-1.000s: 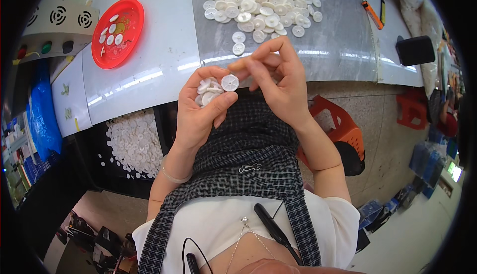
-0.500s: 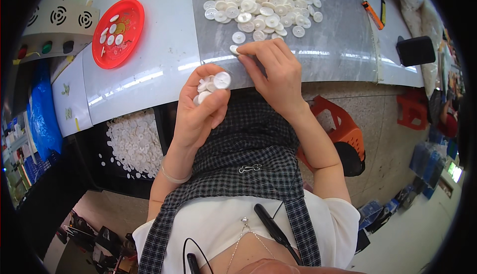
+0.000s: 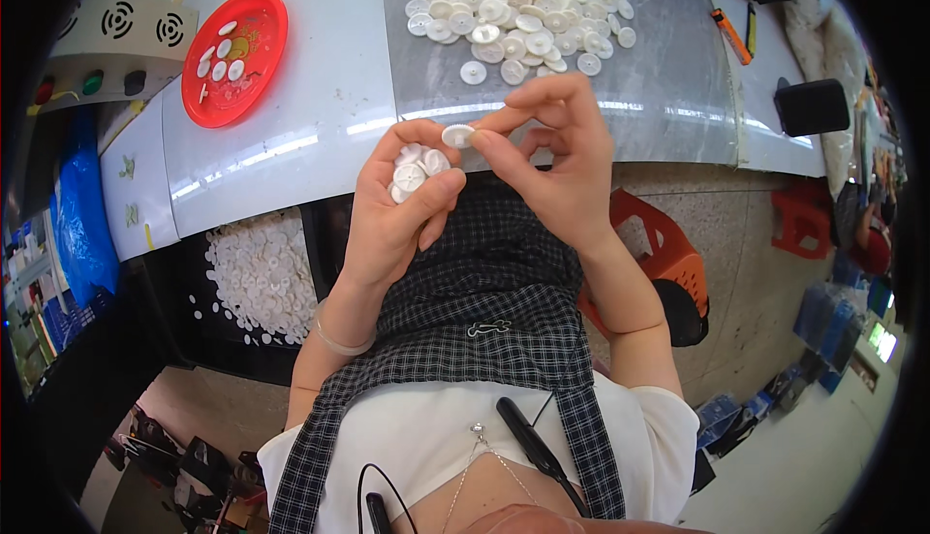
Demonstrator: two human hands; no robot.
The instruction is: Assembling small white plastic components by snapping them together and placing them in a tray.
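Several small white plastic gears [image 3: 410, 177] lie bunched in my left hand [image 3: 381, 229], its fingers curled around them and the thumb pressing over the front. Between thumb and fingertips, my right hand [image 3: 562, 166] pinches a single white gear [image 3: 458, 136] with a toothed rim. That gear is tilted and close beside the left index finger; whether they touch I cannot tell. Beyond both hands, a large heap of white gears [image 3: 528, 20] spreads on the grey part of the worktable [image 3: 639, 112], with one loose gear [image 3: 473, 73] at its near edge.
A red plate [image 3: 276, 49] with several white pieces stands at the left. Below the table edge, a black bin [image 3: 228, 335] holds many white pieces. An orange cutter [image 3: 730, 36] and a black box-like object [image 3: 812, 104] lie at right. Red stools [image 3: 668, 253] stand on the floor.
My right hand has lifted its gear off the tabletop near the heap and brought it toward me, beside my left hand. The gears in my left hand sit slightly differently.
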